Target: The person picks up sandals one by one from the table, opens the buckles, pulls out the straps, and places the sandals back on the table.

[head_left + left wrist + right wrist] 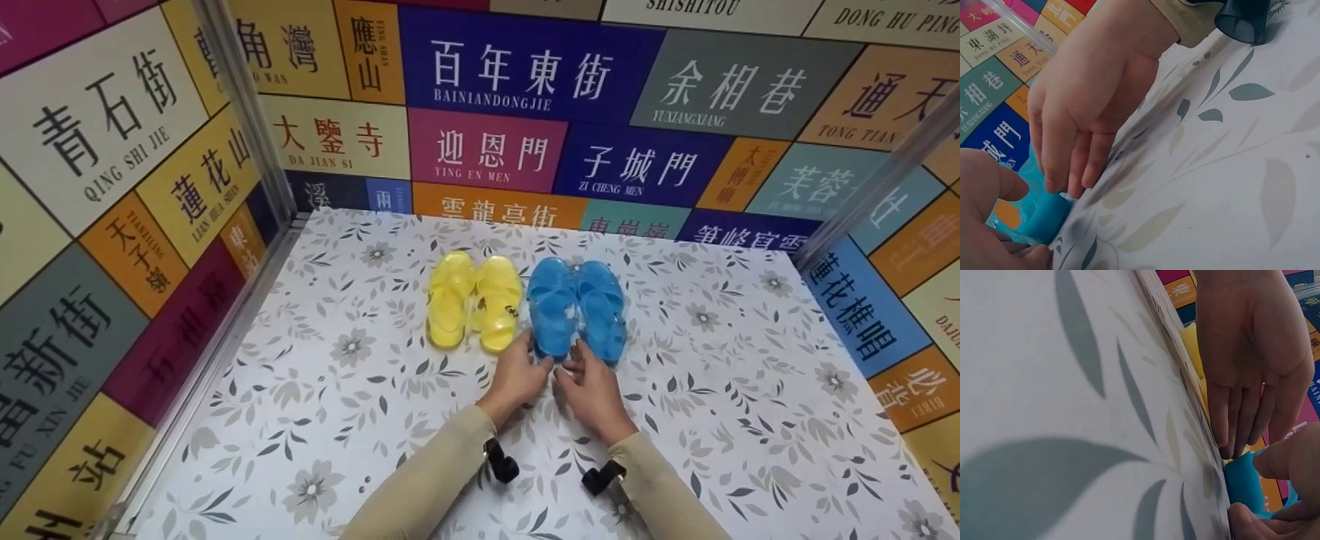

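Note:
A pair of blue jelly sandals lies side by side, the left one [552, 300] and the right one [602, 300], heels toward me. My left hand [519, 379] is at the left sandal's heel, with its straight fingers along the outer side. On the other side of that heel is my right hand [592, 386], its fingers reaching down between the two sandals. In the right wrist view, my left hand [1252, 354] has its fingers pointing down beside the blue heel [1243, 484]. In the left wrist view, my right hand [1092, 107] points its fingers down by the heel [1047, 216].
Left of the blue pair lies a pair of yellow jelly sandals, one [449, 300] beside the other [498, 304]. All rest on a white table [315, 420] with a leaf and flower print. Colourful lettered panels [480, 154] enclose the back and sides.

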Available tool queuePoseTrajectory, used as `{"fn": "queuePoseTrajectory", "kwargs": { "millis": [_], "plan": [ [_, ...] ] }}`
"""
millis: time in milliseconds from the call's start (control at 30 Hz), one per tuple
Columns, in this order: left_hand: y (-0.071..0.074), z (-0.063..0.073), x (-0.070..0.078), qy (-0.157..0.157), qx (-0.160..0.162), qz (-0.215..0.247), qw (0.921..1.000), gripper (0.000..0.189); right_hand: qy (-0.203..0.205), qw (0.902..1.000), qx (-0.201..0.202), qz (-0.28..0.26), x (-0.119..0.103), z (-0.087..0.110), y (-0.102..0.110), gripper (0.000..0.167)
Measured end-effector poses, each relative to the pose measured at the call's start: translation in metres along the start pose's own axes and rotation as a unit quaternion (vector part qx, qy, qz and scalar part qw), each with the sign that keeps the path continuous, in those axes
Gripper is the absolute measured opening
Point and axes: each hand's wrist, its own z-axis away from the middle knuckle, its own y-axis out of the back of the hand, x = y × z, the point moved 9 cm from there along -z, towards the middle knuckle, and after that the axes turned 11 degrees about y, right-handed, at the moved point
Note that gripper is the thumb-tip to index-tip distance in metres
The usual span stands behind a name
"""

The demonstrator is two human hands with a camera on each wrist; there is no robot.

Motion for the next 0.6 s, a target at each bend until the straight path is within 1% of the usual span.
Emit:
{"fn": "queuePoseTrajectory", "kwargs": {
  "millis": [133, 267, 400, 600],
  "plan": [
    [-0.002, -0.006, -0.002, 0.007, -0.002, 0.018, 0.9998, 0.064, -0.003, 1.0, 0.0, 0.004, 0.001, -0.007, -0.003, 0.077],
    [-0.002, -0.011, 0.0, 0.0, 0.014, 0.001, 0.9999, 0.064, 0.011, 0.9997, 0.011, 0.018, 0.001, -0.014, -0.003, 0.08],
    [-0.002, -0.013, 0.002, -0.017, 0.031, -0.021, 0.9991, 0.061, 0.03, 0.9989, 0.016, 0.031, 0.0, -0.018, -0.004, 0.075],
    [-0.002, -0.013, -0.001, -0.022, 0.055, -0.027, 0.9979, 0.056, 0.03, 0.9986, 0.034, 0.029, 0.001, -0.018, -0.004, 0.069]
  ]
}}
